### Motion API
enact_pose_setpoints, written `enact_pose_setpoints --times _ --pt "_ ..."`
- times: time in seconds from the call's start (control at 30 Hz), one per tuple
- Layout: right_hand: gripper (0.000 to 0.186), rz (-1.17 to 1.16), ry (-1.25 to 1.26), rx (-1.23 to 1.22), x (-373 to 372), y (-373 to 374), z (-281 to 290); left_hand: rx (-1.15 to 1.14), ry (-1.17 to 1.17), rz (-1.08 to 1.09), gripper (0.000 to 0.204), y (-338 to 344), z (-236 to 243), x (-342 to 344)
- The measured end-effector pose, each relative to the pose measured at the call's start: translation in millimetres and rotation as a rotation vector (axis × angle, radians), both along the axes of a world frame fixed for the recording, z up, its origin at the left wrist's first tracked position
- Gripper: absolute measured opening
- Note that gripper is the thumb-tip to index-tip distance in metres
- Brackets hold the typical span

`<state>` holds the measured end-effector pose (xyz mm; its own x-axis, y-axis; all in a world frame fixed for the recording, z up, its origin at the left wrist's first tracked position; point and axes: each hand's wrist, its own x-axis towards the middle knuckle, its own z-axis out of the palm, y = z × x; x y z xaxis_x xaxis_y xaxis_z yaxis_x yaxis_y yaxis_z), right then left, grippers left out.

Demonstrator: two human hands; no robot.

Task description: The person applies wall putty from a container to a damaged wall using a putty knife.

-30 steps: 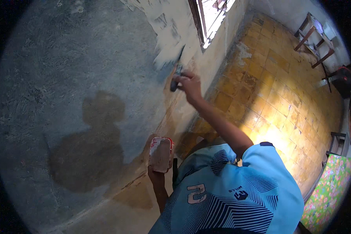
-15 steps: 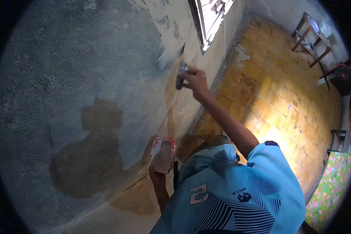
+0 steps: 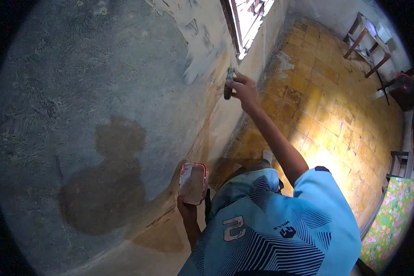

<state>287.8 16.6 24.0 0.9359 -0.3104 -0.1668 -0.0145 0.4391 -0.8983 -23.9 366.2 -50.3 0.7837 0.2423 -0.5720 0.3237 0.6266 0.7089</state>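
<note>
My right hand [image 3: 245,92] is raised against the wall beside the window, its fingers closed round the dark handle of a putty knife [image 3: 228,87]. The blade end points up at the wall and barely shows. Lower down, my left hand [image 3: 186,208] grips a tub [image 3: 193,184] from underneath and the near side. The tub is a rounded rectangle with a red, smeared rim and greyish paste inside. Pale, streaky filler [image 3: 207,50] covers the upper part of the grey wall [image 3: 101,78], ending in ragged edges left of the knife.
A barred window [image 3: 253,23] lets in bright light at the top. Yellow tiled floor [image 3: 317,106] stretches to the right. A small wooden table [image 3: 368,43] stands far right, and a flowered green cloth [image 3: 391,221] lies near right. My shadow falls on the wall.
My right hand has moved a little to the right with the putty knife, toward the window's lower corner. The left hand and tub have hardly moved.
</note>
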Motion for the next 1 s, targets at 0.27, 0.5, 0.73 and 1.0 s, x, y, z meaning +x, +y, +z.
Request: enact_pose_setpoints --times 0.27,0.5,0.73,1.0 --pt "0.025 0.259 0.079 -0.283 -107 98 -12 0.028 0.008 0.035 0.059 -9 3 7" --pt "0.026 0.271 0.043 -0.015 -39 10 7 0.041 0.023 0.006 0.061 -24 21 15" --pt "0.017 0.101 -0.03 -0.003 46 -18 -5 0.052 0.009 -0.001 0.062 -34 39 22" --pt "0.019 0.435 0.057 -0.013 -107 77 0 0.059 0.0 0.01 0.063 -34 36 21"
